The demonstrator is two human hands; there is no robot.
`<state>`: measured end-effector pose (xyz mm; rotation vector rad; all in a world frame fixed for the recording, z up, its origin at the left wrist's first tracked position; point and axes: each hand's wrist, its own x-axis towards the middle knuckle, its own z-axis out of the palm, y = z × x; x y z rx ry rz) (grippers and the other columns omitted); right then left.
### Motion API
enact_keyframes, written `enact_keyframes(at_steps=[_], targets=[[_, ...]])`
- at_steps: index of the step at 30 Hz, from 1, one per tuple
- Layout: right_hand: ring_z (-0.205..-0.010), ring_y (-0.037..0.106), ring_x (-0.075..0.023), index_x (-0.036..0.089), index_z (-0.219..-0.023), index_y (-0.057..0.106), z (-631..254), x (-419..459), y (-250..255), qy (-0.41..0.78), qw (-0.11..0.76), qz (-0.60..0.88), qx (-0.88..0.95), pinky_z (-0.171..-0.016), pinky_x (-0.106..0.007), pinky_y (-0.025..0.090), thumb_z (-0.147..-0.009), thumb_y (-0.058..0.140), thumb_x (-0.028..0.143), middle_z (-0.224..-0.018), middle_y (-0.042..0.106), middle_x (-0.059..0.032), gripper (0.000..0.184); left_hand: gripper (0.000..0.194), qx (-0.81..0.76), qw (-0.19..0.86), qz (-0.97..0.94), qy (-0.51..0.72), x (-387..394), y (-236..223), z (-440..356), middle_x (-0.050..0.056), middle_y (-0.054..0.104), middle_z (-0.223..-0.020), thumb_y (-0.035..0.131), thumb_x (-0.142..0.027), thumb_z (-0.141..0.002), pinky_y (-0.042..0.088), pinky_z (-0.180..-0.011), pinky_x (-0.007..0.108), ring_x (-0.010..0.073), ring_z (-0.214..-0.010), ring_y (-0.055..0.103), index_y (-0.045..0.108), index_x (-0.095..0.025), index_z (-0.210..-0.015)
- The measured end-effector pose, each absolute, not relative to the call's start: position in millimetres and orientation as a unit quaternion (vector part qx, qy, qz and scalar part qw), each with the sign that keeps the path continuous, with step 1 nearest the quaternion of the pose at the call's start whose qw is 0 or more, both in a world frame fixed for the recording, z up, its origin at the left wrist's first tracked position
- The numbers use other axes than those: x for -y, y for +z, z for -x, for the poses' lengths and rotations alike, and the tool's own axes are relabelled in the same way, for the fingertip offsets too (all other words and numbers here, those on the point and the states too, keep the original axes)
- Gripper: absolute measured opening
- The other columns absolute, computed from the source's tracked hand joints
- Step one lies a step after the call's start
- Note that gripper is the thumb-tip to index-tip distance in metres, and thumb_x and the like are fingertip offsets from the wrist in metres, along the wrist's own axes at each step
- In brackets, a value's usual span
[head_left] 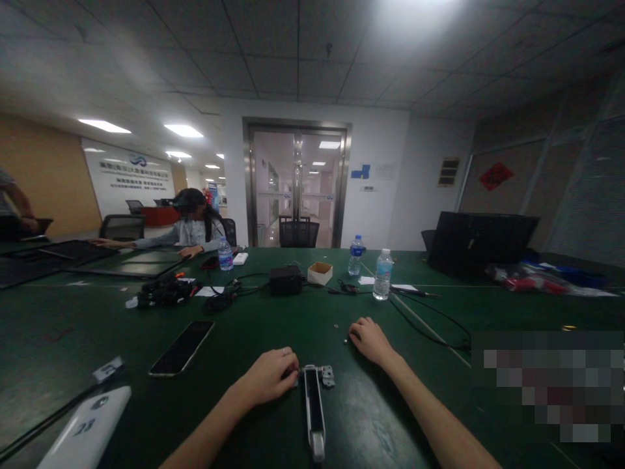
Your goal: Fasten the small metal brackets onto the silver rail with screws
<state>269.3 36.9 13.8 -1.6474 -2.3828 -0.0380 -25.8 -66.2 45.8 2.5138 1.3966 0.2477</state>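
A long slim device (314, 410) with a pale frame and a dark face lies on the green table in front of me. At its far end, a metal bracket with holes (327, 376) sticks out to the right. My left hand (273, 376) is closed at the left side of that end, its curled fingers on a small metal plate that is mostly hidden. Further off to the right, my right hand (372, 341) rests low on the table, fingers bent and pressed together. What they hold, if anything, is hidden. A tiny whitish piece (346, 341) lies beside its fingertips.
A dark phone (183, 350) and a white device marked 28 (88, 426) lie left. Beyond are a black box (286, 280), an open carton (319, 273), cables, and water bottles (383, 275). A person (195, 225) sits across at the left; a monitor (481, 244) stands right.
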Motion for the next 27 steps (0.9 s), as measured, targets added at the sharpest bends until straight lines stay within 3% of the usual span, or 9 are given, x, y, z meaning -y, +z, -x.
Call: enact_keyframes(at_steps=[5,11,15,20,27], targets=[[-0.095,0.058,-0.0212,0.017,-0.093,0.069,-262,-32,21,0.015,0.148,0.547,0.824,-0.079,-0.027,0.042,-0.090,0.047,0.018,-0.099,0.065,-0.0107,0.022,0.014,-0.474,0.119,-0.868,0.091,66,46,26,0.002,0.060,-0.098,0.049,-0.026,-0.093,0.043,-0.072,0.026,0.0170,-0.087,0.057,0.060,-0.021,-0.100],[-0.078,0.061,-0.0162,0.018,-0.090,0.069,-247,-9,35,0.170,0.207,0.434,0.860,-0.069,-0.024,0.045,-0.088,0.051,0.023,-0.088,0.068,-0.0047,0.019,0.014,-0.482,0.122,-0.864,0.078,69,51,24,0.002,0.059,-0.099,0.048,-0.026,-0.093,0.042,-0.072,0.026,0.0169,-0.087,0.057,0.060,-0.021,-0.099],[-0.070,0.061,-0.0135,0.017,-0.085,0.071,-232,9,43,0.245,0.190,0.389,0.868,-0.063,-0.021,0.044,-0.082,0.057,0.022,-0.078,0.069,-0.0017,0.015,0.014,-0.473,0.115,-0.869,0.084,69,50,24,0.002,0.060,-0.099,0.049,-0.025,-0.093,0.042,-0.072,0.025,0.0168,-0.087,0.057,0.060,-0.021,-0.099],[-0.067,0.060,-0.0119,0.017,-0.084,0.071,-223,16,42,0.270,0.180,0.368,0.871,-0.060,-0.019,0.044,-0.077,0.059,0.017,-0.076,0.068,-0.0002,0.014,0.014,-0.475,0.104,-0.869,0.085,69,49,24,0.002,0.060,-0.098,0.049,-0.025,-0.092,0.042,-0.072,0.025,0.0169,-0.087,0.057,0.061,-0.021,-0.099],[-0.069,0.060,-0.0119,0.017,-0.085,0.070,-222,17,37,0.269,0.187,0.346,0.879,-0.062,-0.019,0.044,-0.079,0.058,0.017,-0.078,0.067,-0.0005,0.013,0.014,-0.477,0.103,-0.869,0.078,68,48,25,0.002,0.059,-0.098,0.048,-0.027,-0.093,0.043,-0.071,0.025,0.0170,-0.086,0.057,0.060,-0.022,-0.099]])
